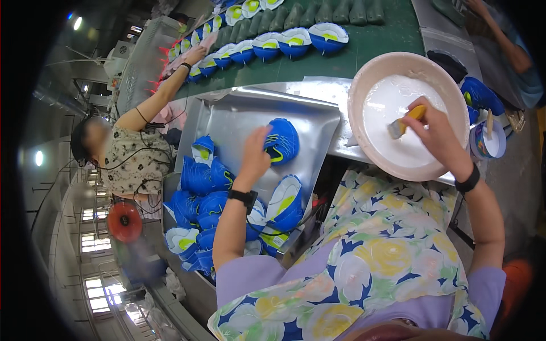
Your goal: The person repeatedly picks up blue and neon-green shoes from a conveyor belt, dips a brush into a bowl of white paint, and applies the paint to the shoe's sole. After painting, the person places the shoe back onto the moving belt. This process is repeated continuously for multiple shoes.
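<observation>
My right hand (433,129) grips a paintbrush (407,121) with a yellow handle. Its bristle end is over the white liquid (392,152) in a wide pale pink basin (357,128); whether the bristles touch the liquid is hard to tell. My left hand (256,154) pinches the left edge of a blue shoe upper (285,139) with yellow-green lining and laces. That upper is on a metal tray (233,113). Left of my left forearm, several more blue uppers (202,176) are heaped together, and another upper (286,202) lies to its right with its white underside showing.
Rows of blue uppers (296,42) and dark shoe lasts (318,12) stand on a green table (378,37). A co-worker (139,142) reaches across from the left; another person's arm (506,42) shows at far right. Right of the basin sits a small tub (488,142) of white liquid.
</observation>
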A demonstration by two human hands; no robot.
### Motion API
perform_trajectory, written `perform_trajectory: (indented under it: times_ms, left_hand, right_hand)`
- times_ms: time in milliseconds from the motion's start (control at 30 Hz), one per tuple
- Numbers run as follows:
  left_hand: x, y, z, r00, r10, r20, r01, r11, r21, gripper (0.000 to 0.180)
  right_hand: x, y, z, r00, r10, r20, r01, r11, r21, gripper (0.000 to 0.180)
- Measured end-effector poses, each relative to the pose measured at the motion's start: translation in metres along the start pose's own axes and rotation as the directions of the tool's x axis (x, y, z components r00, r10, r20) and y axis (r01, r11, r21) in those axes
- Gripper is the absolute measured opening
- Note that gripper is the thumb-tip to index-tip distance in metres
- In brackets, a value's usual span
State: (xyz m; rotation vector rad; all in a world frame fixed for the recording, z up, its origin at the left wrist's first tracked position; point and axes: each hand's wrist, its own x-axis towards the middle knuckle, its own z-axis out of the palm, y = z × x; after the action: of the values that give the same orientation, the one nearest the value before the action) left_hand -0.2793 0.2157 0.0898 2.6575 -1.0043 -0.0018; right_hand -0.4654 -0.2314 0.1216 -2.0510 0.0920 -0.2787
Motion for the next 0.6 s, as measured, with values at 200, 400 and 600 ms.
perform_trajectory:
  times_ms: [200,400,600]
  left_hand:
    - [0.031,-0.014,0.01,0.963,-0.029,0.268,0.028,1.0,0.007,0.05]
    - [0.064,0.017,-0.035,0.916,-0.307,0.259,0.361,0.349,-0.865,0.035]
    - [0.12,0.084,-0.025,0.862,-0.037,0.505,0.506,0.116,-0.855,0.055]
  right_hand:
    - [-0.002,-0.018,0.015,0.942,-0.052,0.331,0.117,0.977,-0.177,0.023]
    - [-0.001,-0.008,-0.049,0.997,-0.037,0.067,0.048,0.984,-0.17,0.02]
    - [0.021,-0.016,-0.064,0.912,-0.319,-0.258,0.339,0.94,0.037,0.023]
